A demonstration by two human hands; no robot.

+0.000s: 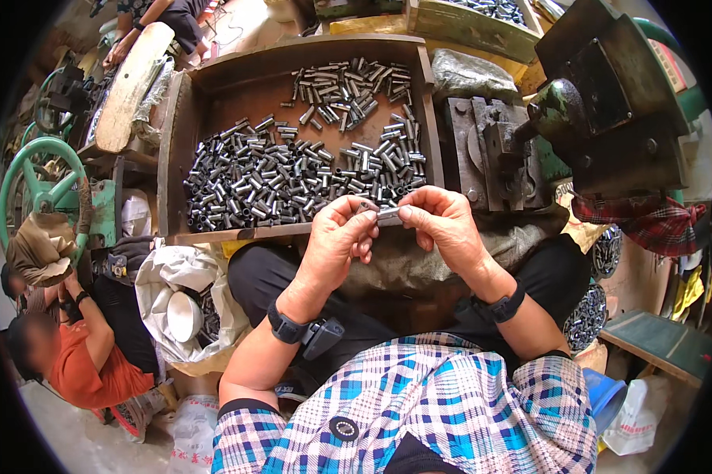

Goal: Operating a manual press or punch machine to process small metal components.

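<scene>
Between my two hands, just above the near edge of a shallow metal tray (429, 103), is a small shiny metal sleeve (388, 212). My left hand (341, 237) pinches its left end between thumb and fingers. A dark round end of a piece shows by the left fingertips; I cannot tell whether it is a separate part. My right hand (448, 231) grips the sleeve's right end with thumb and forefinger. Behind my hands, several heaps of similar short metal sleeves (261, 170) lie loose in the tray, mostly at the left and along the right side.
To the tray's right stands a dark machine (601, 103) with a steel fixture (490, 150). A green handwheel (52, 189) is at the left. Near my left knee sits a white sack (166, 272) with a bowl (184, 316). A person in orange (95, 363) sits lower left.
</scene>
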